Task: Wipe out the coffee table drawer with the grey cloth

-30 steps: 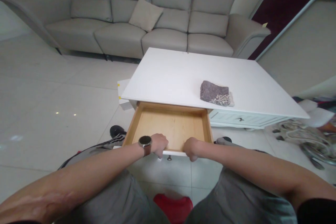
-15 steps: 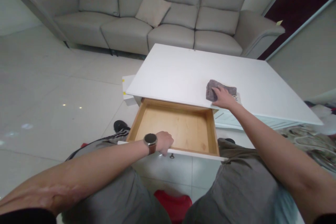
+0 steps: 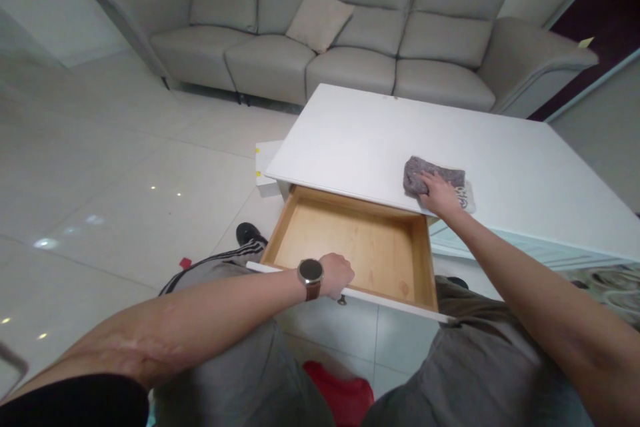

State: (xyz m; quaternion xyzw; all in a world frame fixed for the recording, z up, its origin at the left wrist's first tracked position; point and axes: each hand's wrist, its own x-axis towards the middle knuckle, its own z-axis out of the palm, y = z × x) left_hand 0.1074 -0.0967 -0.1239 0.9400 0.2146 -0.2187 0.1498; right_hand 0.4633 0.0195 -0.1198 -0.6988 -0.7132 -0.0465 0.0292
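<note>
My left hand (image 3: 338, 275) is closed over the top edge of the drawer front, beside a small dark knob (image 3: 342, 300). The pulled-out wooden drawer (image 3: 345, 240) holds nothing that I can see. On the white tabletop (image 3: 380, 147), my right hand (image 3: 439, 193) grips a folded grey cloth (image 3: 417, 170) near the table's front edge. A pale piece with dark printing (image 3: 466, 199) shows at the cloth's right side, partly under my hand. I cannot tell whether it belongs to the cloth.
A grey sofa (image 3: 273, 60) with a beige cushion (image 3: 320, 19) stands behind the table. A white box (image 3: 267, 163) sits on the floor at the table's left. My knees flank the drawer, and something red (image 3: 343, 393) is below between my legs.
The view has turned left, so the furniture appears further right. My right hand and the cloth have shifted slightly left on the tabletop. My left hand stays on the drawer front.
</note>
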